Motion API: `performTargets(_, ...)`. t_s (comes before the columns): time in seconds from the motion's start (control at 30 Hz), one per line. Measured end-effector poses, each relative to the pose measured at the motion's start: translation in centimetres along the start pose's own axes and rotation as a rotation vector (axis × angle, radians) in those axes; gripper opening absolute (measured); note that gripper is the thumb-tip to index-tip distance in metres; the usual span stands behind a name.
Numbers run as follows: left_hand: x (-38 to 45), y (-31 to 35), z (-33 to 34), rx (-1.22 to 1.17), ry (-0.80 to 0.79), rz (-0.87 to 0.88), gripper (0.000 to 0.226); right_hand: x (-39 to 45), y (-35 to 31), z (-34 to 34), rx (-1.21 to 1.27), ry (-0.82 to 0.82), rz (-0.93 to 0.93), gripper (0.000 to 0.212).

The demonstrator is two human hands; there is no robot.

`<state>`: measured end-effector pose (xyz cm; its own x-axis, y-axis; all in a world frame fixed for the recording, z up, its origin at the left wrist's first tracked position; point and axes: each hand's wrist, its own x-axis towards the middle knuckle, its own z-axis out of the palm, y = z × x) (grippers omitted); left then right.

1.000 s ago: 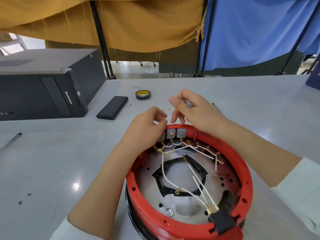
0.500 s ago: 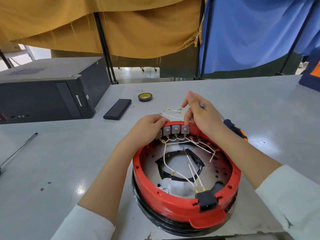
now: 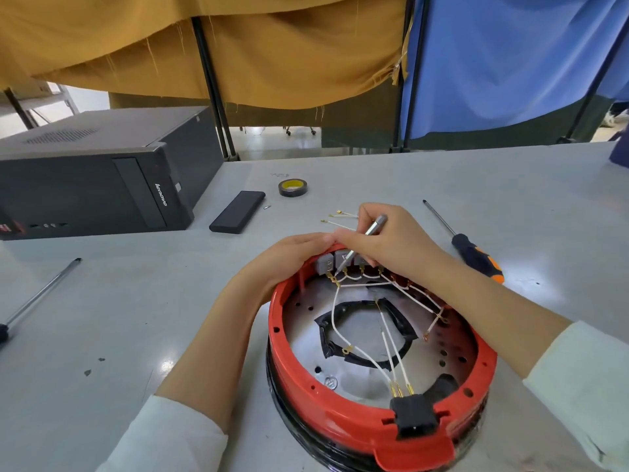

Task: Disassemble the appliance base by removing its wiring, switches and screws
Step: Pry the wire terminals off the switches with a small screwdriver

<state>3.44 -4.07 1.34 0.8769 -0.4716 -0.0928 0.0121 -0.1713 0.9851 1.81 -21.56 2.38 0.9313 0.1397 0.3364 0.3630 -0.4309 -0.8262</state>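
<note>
- While the round red plastic appliance base (image 3: 340, 413) sat on the grey table (image 3: 119, 318) close in front of me, my left hand (image 3: 289, 257) gripped its far rim, fingers curled together over the edge beside the grey switch blocks (image 3: 332, 264).
- My right hand (image 3: 384, 240) pinched a slim silver metal tool (image 3: 364, 240) like a pen, its tip down at the brass terminals under the switches.
- White wires with brass lugs (image 3: 360, 349) ran across the metal floor of the base to a black connector (image 3: 413, 415) at the near rim.
- Loose white wires (image 3: 340, 216) lay on the table just beyond my hands.
- An orange-and-black screwdriver (image 3: 473, 252) lay to the right, apart from the base.
- A black tape roll (image 3: 292, 188), a flat black bar (image 3: 237, 211) and a black computer case (image 3: 102, 178) sat farther back on the left.
</note>
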Motion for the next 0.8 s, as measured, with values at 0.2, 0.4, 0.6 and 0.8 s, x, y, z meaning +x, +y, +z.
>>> performTargets(0.2, 0.1, -0.5, 0.1, -0.026, 0.043, 0.062, 0.018, 0.6, 0.2, 0.3, -0.058, 0.016, 0.011, 0.039)
performTargets(0.4, 0.0, -0.1, 0.1, 0.221, 0.192, 0.141, 0.015, 0.4, 0.4, 0.3, -0.093, 0.039, -0.001, 0.036)
performTargets(0.6, -0.7, 0.5, 0.4, 0.408, 0.208, 0.142, 0.020, 0.0, 0.0, 0.9, -0.002, 0.027, -0.010, 0.040)
performTargets(0.8, -0.9, 0.4, 0.5, 0.492, 0.232, 0.167, 0.021, 0.1, -0.2, 1.2, 0.035, -0.003, 0.035, 0.040)
